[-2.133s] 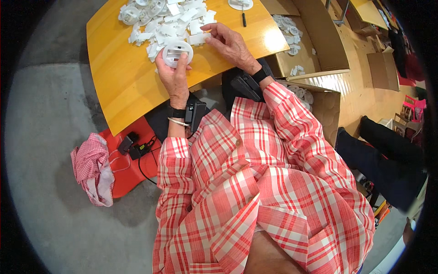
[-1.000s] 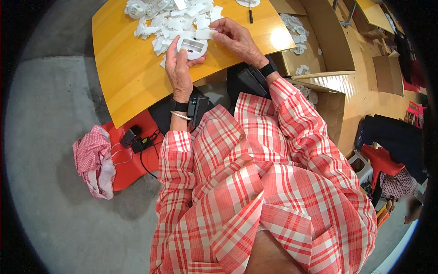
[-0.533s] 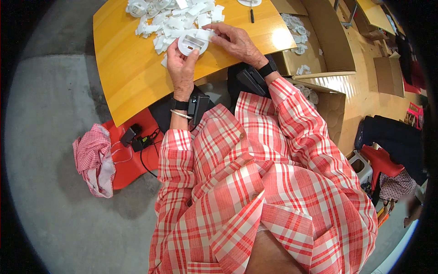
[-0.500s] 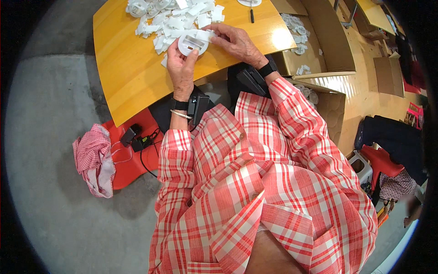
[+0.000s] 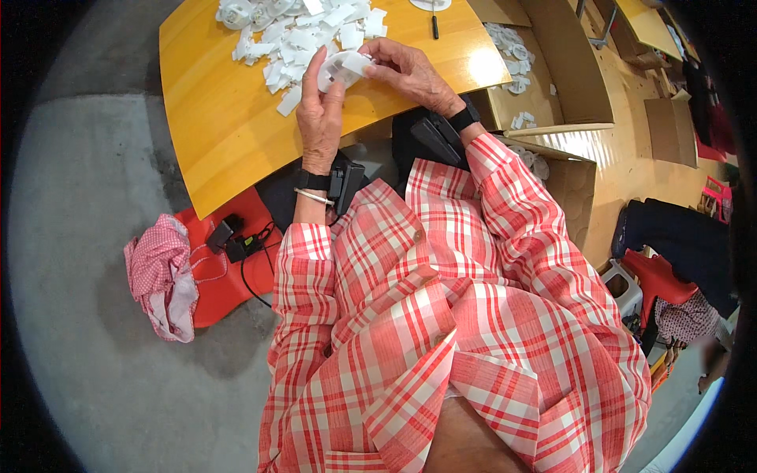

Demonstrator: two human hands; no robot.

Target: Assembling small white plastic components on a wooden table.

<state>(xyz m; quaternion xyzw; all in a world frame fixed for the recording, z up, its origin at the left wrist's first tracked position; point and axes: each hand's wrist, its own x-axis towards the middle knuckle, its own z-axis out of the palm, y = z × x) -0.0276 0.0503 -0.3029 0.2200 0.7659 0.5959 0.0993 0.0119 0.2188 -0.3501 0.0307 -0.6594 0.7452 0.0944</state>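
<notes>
Over the near part of the yellow table (image 5: 229, 126), my left hand (image 5: 318, 122) grips a round white plastic housing (image 5: 325, 76) by its edge, thumb on the near side and fingers on the far side. A small flat white cover piece (image 5: 354, 65) is pinched in my right hand (image 5: 414, 75), at the housing's right side. It overlaps the housing; whether it is seated cannot be made out. Just beyond both hands lies a heap of loose white plastic pieces (image 5: 303, 39), with rounder white parts (image 5: 235, 13) at its far left.
A black pen-like tool (image 5: 435, 27) lies by a white disc (image 5: 430, 3) at the table's far side. To the right, an open cardboard box (image 5: 572, 59) holds white parts (image 5: 516, 63). At left, a red stool (image 5: 213, 296) bears pink cloth (image 5: 160, 264) and black adapters (image 5: 229, 230).
The housing has tilted in my left hand and its open recess is now less visible. My left fingers have straightened upward, and the cover piece has come down over the housing's right side.
</notes>
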